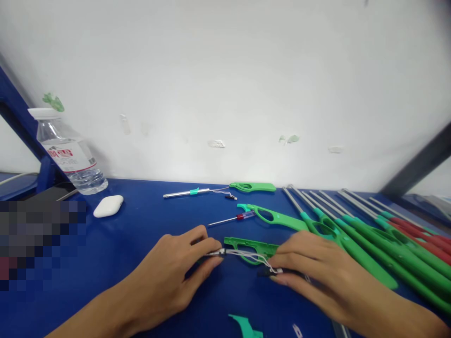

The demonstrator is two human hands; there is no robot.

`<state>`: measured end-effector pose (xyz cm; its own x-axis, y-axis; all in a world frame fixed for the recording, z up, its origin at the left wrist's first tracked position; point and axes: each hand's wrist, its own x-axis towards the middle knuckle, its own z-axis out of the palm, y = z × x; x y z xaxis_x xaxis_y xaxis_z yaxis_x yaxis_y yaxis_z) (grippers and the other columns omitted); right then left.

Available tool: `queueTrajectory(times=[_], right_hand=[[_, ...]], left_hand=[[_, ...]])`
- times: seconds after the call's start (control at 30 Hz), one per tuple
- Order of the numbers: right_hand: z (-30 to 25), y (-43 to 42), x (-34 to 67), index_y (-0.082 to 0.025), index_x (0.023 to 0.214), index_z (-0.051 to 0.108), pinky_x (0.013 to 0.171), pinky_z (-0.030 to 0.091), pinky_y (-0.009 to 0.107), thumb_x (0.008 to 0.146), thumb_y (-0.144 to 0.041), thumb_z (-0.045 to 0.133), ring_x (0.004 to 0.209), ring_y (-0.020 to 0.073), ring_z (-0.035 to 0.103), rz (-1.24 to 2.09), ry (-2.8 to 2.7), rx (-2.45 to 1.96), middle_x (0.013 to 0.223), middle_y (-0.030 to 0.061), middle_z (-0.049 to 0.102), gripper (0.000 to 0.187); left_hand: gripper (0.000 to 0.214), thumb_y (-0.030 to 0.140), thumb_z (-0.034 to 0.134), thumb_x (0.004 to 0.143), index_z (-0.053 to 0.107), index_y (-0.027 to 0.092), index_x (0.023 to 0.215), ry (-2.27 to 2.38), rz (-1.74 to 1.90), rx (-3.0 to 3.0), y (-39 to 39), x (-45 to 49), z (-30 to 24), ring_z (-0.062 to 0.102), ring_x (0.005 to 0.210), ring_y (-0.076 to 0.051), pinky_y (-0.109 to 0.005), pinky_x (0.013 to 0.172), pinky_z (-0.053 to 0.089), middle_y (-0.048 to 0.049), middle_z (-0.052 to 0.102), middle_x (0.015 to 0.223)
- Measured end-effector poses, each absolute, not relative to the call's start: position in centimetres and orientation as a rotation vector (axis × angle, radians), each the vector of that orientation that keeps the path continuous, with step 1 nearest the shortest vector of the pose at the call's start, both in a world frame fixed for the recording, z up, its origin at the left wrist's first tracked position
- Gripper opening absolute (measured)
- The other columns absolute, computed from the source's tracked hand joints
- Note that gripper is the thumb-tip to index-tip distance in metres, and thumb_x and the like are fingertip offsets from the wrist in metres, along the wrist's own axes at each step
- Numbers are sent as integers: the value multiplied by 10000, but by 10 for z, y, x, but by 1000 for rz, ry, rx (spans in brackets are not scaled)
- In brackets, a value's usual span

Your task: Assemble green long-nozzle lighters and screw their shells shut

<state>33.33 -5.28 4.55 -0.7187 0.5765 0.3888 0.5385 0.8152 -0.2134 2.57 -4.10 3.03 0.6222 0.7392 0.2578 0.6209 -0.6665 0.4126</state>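
My left hand (192,265) pinches a thin metal rod end (216,252) between thumb and forefinger; most of the rod is hidden by the fingers. White wires (250,255) run from it across to a small black part (266,272), which my right hand (310,267) grips with curled fingers. Just behind the wires lies a green plastic handle half (243,241), its inner ribs showing, with its right end behind my right hand. Near the front edge of view are a teal trigger piece (246,327) and a small pale clip (298,331).
A screwdriver (244,215) and another green handle (278,218) lie farther back. Behind them are a metal tube with wires (183,193) and a green handle (253,187). Several long-necked green lighters (366,249) and red ones (419,239) crowd the right. Left are a water bottle (70,155) and white case (108,206).
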Motion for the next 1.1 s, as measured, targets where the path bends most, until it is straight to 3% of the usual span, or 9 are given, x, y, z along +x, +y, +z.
queueTrajectory(times=[0.23, 0.9, 1.1], right_hand=[[44, -57, 333, -242, 1165, 702, 902, 543, 339, 1060, -276, 571, 932, 191, 707, 130, -2569, -819, 1016, 30, 759, 171], [42, -61, 327, -252, 1137, 687, 824, 534, 340, 1070, -277, 548, 872, 179, 696, 86, -2541, -783, 1000, -4, 741, 156], [35, -60, 326, -274, 1126, 682, 1019, 527, 348, 1061, -285, 564, 1188, 200, 678, 158, -2560, -924, 1164, 17, 752, 135]], left_hand=[[204, 306, 448, 1090, 645, 268, 1053, 1133, 621, 2520, -45, 29, 34, 633, 776, -169, -312, 677, 395, 9, 652, 938], [229, 309, 578, 998, 661, 226, 802, 1196, 818, 2499, -48, 31, 31, 567, 652, -128, -314, 614, 328, 25, 609, 826], [232, 313, 582, 988, 676, 226, 795, 1238, 873, 2470, -51, 32, 31, 561, 621, -118, -320, 622, 349, 25, 605, 837]])
